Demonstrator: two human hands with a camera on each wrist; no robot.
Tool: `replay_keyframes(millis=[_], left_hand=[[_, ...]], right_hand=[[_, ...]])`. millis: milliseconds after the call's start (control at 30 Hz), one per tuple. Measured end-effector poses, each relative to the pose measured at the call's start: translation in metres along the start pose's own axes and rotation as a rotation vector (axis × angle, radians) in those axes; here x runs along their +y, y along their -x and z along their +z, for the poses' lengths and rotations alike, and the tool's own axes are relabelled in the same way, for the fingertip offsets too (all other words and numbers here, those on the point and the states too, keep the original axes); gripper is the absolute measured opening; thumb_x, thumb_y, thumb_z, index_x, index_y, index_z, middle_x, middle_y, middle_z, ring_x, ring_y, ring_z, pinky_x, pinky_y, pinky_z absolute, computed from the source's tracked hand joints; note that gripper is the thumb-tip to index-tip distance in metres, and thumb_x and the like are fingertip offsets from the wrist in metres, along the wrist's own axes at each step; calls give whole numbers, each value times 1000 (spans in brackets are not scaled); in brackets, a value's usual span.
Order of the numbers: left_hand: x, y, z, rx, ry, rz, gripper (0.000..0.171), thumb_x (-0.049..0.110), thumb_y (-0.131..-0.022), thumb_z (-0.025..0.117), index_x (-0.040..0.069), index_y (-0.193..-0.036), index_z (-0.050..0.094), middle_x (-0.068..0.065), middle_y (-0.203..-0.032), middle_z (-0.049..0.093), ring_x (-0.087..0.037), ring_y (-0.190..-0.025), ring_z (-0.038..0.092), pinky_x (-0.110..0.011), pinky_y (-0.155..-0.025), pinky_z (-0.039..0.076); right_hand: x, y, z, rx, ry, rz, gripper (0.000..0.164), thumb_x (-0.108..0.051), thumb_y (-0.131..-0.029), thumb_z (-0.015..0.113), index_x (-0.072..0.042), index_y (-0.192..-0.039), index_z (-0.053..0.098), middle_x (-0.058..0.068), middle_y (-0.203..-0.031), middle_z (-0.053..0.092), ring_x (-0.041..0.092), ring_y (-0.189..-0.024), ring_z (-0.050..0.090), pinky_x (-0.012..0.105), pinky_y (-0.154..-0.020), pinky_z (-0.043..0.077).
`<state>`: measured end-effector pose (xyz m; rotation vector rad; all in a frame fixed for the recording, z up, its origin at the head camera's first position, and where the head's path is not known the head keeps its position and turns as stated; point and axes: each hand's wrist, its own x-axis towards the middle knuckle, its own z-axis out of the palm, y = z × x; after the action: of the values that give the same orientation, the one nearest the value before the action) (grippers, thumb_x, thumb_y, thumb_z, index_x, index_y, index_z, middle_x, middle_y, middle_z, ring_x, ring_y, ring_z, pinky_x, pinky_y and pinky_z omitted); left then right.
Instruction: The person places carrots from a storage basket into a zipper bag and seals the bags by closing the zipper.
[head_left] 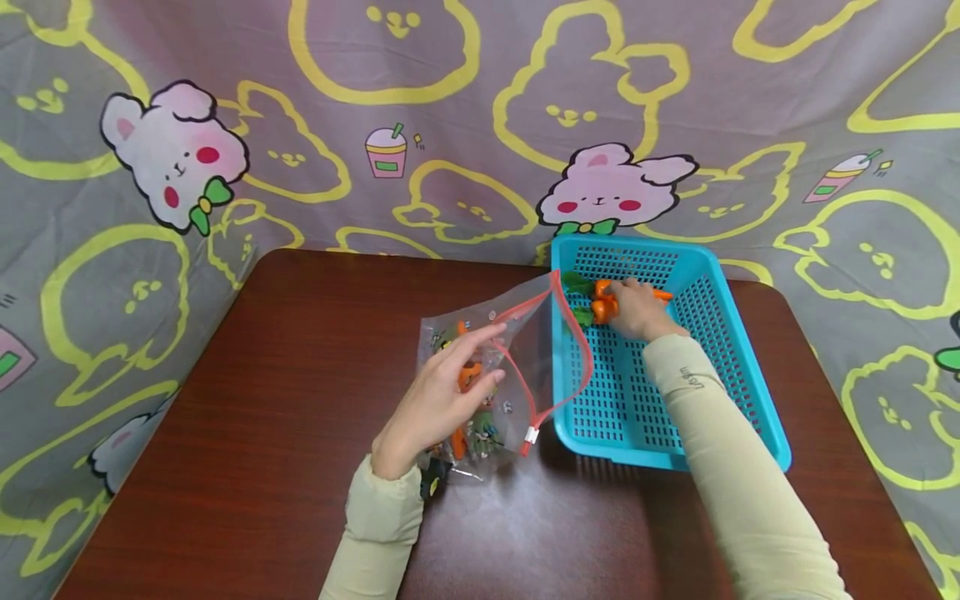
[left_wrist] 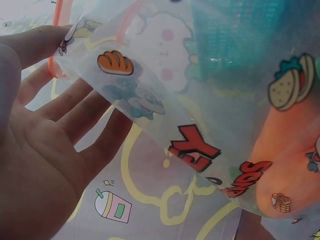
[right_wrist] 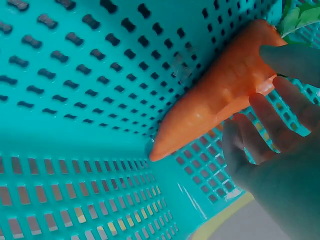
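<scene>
My left hand [head_left: 442, 392] holds the rim of a clear zip bag [head_left: 536, 350] with red edging and a white slider, its mouth spread toward the basket. Printed cartoons cover the bag's film, and orange things [left_wrist: 285, 155] show through it. Inside a blue plastic basket [head_left: 750, 392], my right hand [head_left: 641, 310] grips an orange toy carrot [right_wrist: 215, 95] between thumb and fingers. Two orange carrot tops [head_left: 604, 310] with green leaves [head_left: 577, 283] show beside that hand in the head view. The hand hides much of them there.
The basket stands on the right of a brown wooden table [head_left: 262, 400], and the bag's mouth overlaps its left rim. A cartoon-printed cloth [head_left: 465, 167] hangs behind the table and along its sides. A dark item [head_left: 433, 479] lies at the left wrist.
</scene>
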<state>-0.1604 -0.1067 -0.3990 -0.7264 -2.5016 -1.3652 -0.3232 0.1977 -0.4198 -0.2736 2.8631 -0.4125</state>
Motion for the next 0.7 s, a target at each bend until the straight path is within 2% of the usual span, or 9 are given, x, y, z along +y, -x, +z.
replay_keyframes(millis=[333,700], left_hand=[[-1,0,1,-1,-7,-1,57,21,-92,66,26,-144,44,2,-128,60,-15,-113,57,-40,-92,52],[0,-1,0,2,-7,4,57,21,-92,66,26,-144,43,2,-128,60,-16,-113,57,-40,-93,52]], right_hand=[[-2,0,4,-43,66,18,60,-5,-89,57,-3,-145,35,29,-149,26,49,-133,25,69,-103,29],[-3,1,7,-39,80,7,62,-2,-88,59,-8,-146,38,28,-145,32,48,-125,30,70,-99,31]])
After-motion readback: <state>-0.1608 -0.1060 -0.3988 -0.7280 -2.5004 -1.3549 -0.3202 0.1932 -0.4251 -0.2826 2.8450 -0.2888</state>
